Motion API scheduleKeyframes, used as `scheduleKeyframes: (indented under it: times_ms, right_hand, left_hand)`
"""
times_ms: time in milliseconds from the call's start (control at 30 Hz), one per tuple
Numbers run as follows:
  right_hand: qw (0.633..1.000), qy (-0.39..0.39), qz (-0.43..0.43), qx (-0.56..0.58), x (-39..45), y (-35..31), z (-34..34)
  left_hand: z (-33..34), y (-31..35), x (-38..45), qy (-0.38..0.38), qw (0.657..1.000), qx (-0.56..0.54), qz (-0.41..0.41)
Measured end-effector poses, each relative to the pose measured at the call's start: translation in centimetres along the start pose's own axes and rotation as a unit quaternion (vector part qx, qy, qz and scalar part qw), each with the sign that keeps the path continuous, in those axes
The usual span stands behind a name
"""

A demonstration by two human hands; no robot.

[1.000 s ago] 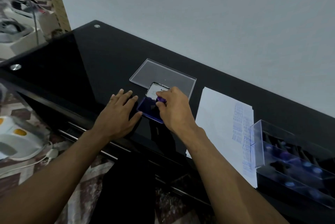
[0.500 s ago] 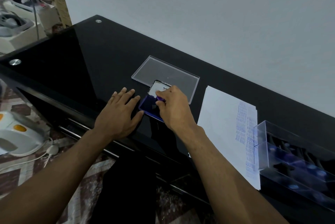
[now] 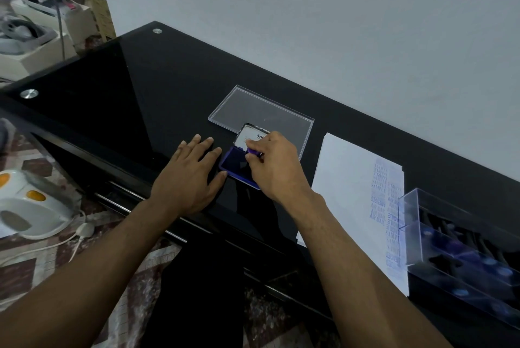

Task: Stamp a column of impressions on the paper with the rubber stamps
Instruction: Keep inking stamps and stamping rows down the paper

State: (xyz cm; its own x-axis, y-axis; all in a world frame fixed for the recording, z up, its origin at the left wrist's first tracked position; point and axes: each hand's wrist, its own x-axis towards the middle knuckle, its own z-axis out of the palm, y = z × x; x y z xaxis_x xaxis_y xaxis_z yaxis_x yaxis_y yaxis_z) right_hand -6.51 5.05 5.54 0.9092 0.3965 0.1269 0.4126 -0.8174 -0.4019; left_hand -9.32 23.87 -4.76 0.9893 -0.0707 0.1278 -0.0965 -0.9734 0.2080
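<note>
Head view, landmark: we took the ink pad (image 3: 239,169) on the black glass table (image 3: 140,88) as our reference; its blue tray lay open, its lid tipped up on the far side.
Right hand: our right hand (image 3: 277,167) pinched a small purple rubber stamp (image 3: 254,151) with curled fingers and held it down at the pad's far right corner.
Left hand: our left hand (image 3: 191,176) lay flat with fingers spread, just left of the pad, the thumb tip touching its near edge.
Paper: the paper (image 3: 351,192) lay well right of the pad, with blue impressions in columns along its right side.
Risk, pad: we judged the pad could slide on the glass if the left hand eased off while the stamp pressed.
Risk, print: uneven inking at the pad's corner could give a faint impression; a tilted stamp could smear or break the column's line.
Container, stamp box: a clear box (image 3: 461,252) sat beyond the paper's right edge, holding dark-handled stamps with blue tops; we could not count them.
Container, lid: a clear flat lid (image 3: 261,111) lay behind the pad, nothing seen in it.
</note>
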Motion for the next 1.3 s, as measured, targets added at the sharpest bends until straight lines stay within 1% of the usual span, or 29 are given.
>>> scheduleKeyframes:
  times_ms: [167,367,500,900,1100,1300]
  right_hand:
    - [0.999,0.003,-0.019,-0.030,0.04,0.06,-0.05]
    - [1.000,0.022,-0.003,0.010,-0.21,-0.19,-0.39]
    - [0.999,0.035,-0.015,0.015,-0.34,0.05,-0.28]
    - [0.999,0.031,-0.002,0.033,-0.38,0.42,0.21]
    - [0.999,0.024,-0.010,0.025,-0.42,0.30,-0.25]
    - [1.000,-0.001,-0.005,0.015,-0.25,0.19,-0.63]
  left_hand:
    - [0.06,0.01,-0.03,0.002,1.000,-0.003,-0.002]
    - [0.07,-0.08,0.02,0.000,1.000,0.000,-0.001]
    - [0.15,0.05,-0.02,0.004,1.000,-0.002,-0.003]
    - [0.12,0.05,-0.11,0.003,1.000,0.006,-0.003]
    - [0.15,0.11,-0.19,0.006,1.000,0.000,-0.004]
    - [0.04,0.13,-0.23,0.005,1.000,0.002,-0.006]
